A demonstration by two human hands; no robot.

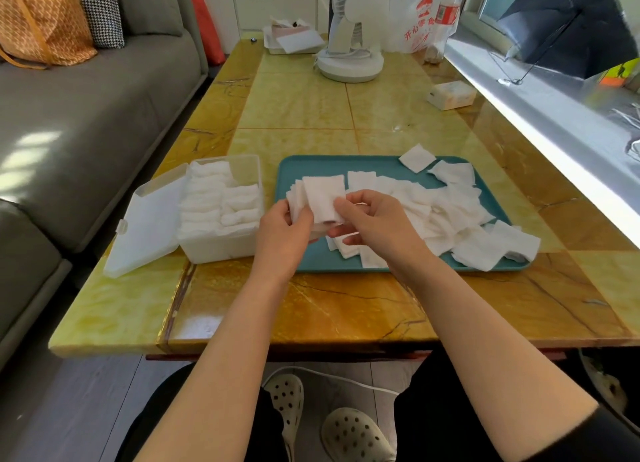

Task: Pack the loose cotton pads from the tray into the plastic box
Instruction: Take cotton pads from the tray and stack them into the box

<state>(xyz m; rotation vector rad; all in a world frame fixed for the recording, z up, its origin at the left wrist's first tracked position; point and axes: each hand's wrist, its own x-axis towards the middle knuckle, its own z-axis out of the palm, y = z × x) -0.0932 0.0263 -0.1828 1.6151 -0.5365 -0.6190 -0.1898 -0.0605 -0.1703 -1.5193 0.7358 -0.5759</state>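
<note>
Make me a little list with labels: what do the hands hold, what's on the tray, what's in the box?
left hand: holds a stack of cotton pads
right hand: pinches the same stack
tray: teal, many loose pads lie on it
box: clear plastic, left of tray, rows of pads inside
lid: open, tipped to the left

White cotton pads (450, 212) lie on a teal tray (294, 171), upon a yellow marbled table (311, 309).

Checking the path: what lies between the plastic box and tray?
Head view: a narrow bare strip of tabletop, the left hand over its near end.
</note>
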